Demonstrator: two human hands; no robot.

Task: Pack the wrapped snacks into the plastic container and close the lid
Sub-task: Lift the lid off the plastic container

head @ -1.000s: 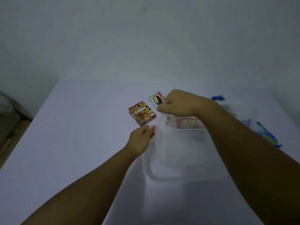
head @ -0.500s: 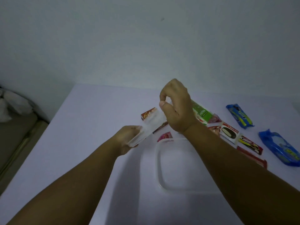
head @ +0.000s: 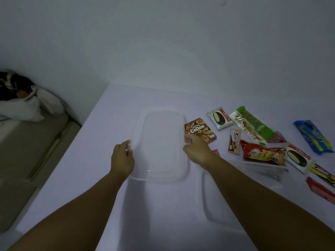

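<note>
The clear plastic container point(head: 160, 142) rests on the white table, left of the snacks. My left hand point(head: 123, 158) pinches its left rim and my right hand point(head: 197, 151) grips its right rim. The clear lid point(head: 210, 214) lies flat nearer to me, mostly hidden under my right forearm. Wrapped snacks lie spread out to the right: a brown Collon box point(head: 201, 130) touching my right fingers, a choco pie pack point(head: 219, 118), a long green pack point(head: 253, 125), a red snack bag point(head: 262, 153), a second choco pie pack point(head: 297, 158) and a blue pack point(head: 313, 136).
A small brown packet point(head: 234, 140) and red bars point(head: 320, 191) also lie among the snacks. The table's left edge drops to a low grey mat with white bags point(head: 27, 104). A plain wall stands right behind the table.
The container, held up in the air between both hands half a second ago, has come down onto the table to the left of the lid. My view has shifted left.
</note>
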